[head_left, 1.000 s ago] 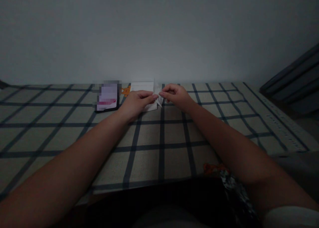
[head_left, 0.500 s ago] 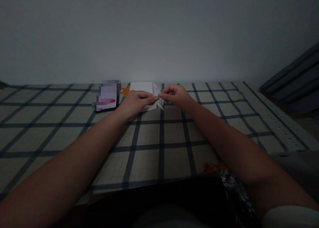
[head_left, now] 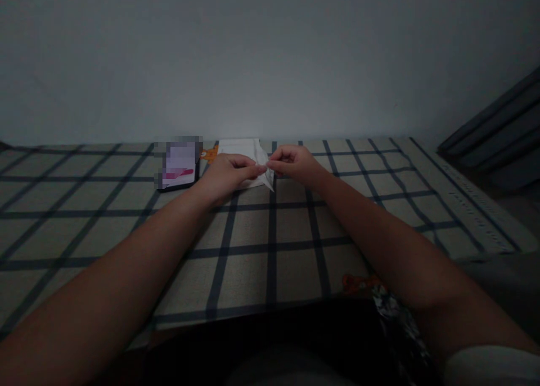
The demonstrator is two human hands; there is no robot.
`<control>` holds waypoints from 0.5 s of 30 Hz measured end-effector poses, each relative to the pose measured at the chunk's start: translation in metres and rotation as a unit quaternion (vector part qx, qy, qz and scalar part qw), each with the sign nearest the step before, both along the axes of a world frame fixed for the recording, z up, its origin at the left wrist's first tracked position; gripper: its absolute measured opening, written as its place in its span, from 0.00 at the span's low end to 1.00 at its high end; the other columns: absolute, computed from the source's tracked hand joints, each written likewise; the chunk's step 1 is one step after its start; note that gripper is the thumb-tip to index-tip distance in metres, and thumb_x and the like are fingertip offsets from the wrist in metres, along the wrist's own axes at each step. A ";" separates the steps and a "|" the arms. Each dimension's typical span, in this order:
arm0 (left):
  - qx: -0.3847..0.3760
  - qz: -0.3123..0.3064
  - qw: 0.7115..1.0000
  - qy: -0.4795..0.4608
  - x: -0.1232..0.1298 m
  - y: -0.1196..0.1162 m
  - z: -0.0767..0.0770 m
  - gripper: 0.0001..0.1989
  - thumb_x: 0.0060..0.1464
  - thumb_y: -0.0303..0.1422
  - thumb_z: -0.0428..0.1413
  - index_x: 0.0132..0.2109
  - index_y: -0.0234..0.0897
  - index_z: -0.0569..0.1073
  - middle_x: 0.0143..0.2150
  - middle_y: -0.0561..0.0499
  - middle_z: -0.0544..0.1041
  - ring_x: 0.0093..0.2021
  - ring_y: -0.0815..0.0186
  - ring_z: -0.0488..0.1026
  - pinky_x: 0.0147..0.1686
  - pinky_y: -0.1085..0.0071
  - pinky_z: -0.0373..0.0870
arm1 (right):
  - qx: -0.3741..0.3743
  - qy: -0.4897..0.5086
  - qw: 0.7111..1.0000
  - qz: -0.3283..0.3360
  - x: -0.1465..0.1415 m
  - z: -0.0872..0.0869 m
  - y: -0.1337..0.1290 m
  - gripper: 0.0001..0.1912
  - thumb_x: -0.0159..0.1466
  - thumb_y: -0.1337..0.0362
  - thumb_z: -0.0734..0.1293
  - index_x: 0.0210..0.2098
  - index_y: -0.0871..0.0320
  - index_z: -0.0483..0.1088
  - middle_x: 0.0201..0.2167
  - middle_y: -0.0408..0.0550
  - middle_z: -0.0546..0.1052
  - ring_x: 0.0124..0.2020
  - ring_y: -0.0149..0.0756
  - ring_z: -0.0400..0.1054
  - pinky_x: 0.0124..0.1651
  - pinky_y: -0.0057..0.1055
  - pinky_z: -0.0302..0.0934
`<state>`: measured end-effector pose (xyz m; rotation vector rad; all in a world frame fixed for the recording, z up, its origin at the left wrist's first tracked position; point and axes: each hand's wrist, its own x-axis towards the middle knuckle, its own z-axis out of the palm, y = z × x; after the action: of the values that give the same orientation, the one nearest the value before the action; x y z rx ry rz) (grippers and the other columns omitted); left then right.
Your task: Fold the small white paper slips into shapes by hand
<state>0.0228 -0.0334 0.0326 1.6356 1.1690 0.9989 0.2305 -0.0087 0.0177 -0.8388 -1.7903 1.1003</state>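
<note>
A flat, white sheet that looks like paper (head_left: 240,145) lies near the wall. Its right edge is creased and raised into a narrow flap (head_left: 267,179). My left hand (head_left: 230,172) rests over the sheet's near part, thumb and fingers closed on the creased edge. From the right, my right hand (head_left: 295,162) pinches the same edge, its fingertips almost meeting the left ones. The fingers hide part of the crease. Left of my left hand is a phone-like device (head_left: 180,164) with a lit screen, partly pixelated.
A checked cloth (head_left: 248,262) covers the table, which meets a plain wall (head_left: 270,59). An orange figure (head_left: 208,154) shows beside the sheet, another orange patch (head_left: 354,283) at the near edge. Dark folded fabric (head_left: 502,127) hangs at the right.
The raised flap at the sheet's right edge looks narrower and more crumpled, its lower tip slightly lower and further left. Both hands keep their pinch with only small shifts.
</note>
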 end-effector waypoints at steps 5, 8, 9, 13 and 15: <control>-0.020 -0.007 1.000 0.002 -0.001 0.002 -0.004 0.18 0.42 0.44 0.70 0.23 0.38 0.73 0.20 0.54 0.68 0.20 0.71 0.59 0.22 0.71 0.49 | -0.012 -0.015 1.000 0.009 0.001 0.001 -0.003 0.11 0.60 0.59 0.72 0.31 0.60 0.72 0.24 0.41 0.72 0.27 0.28 0.66 0.31 0.26 0.61; -0.025 -0.017 1.000 0.005 -0.001 0.003 -0.006 0.18 0.43 0.44 0.69 0.23 0.38 0.72 0.19 0.55 0.67 0.20 0.71 0.59 0.22 0.72 0.48 | -0.026 -0.011 1.000 0.007 0.001 0.002 -0.004 0.10 0.60 0.59 0.71 0.31 0.60 0.72 0.24 0.41 0.73 0.27 0.28 0.67 0.31 0.25 0.61; -0.020 -0.017 1.000 0.001 -0.001 0.003 -0.006 0.18 0.43 0.44 0.69 0.24 0.38 0.72 0.20 0.55 0.67 0.20 0.71 0.59 0.22 0.72 0.49 | -0.033 -0.004 0.999 0.007 0.000 0.002 -0.005 0.10 0.61 0.59 0.71 0.32 0.60 0.72 0.24 0.41 0.73 0.27 0.28 0.67 0.31 0.26 0.62; 0.022 0.010 0.998 -0.057 0.001 0.003 -0.003 0.17 0.43 0.42 0.69 0.24 0.38 0.71 0.22 0.55 0.69 0.22 0.71 0.62 0.24 0.73 0.55 | -0.058 0.025 0.998 0.005 -0.003 0.002 -0.004 0.10 0.61 0.60 0.71 0.36 0.60 0.72 0.26 0.41 0.74 0.27 0.28 0.68 0.31 0.26 0.65; 0.034 0.030 0.996 -0.077 0.001 0.003 -0.002 0.17 0.44 0.41 0.68 0.23 0.38 0.70 0.22 0.55 0.69 0.23 0.71 0.63 0.25 0.72 0.58 | -0.060 0.021 0.998 0.011 -0.004 0.001 -0.004 0.10 0.61 0.60 0.71 0.38 0.60 0.71 0.28 0.42 0.74 0.29 0.29 0.69 0.32 0.26 0.65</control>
<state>0.0241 -0.0301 0.0303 1.5534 1.0957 1.1937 0.2261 -0.0125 0.0185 -0.8632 -1.7160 1.2404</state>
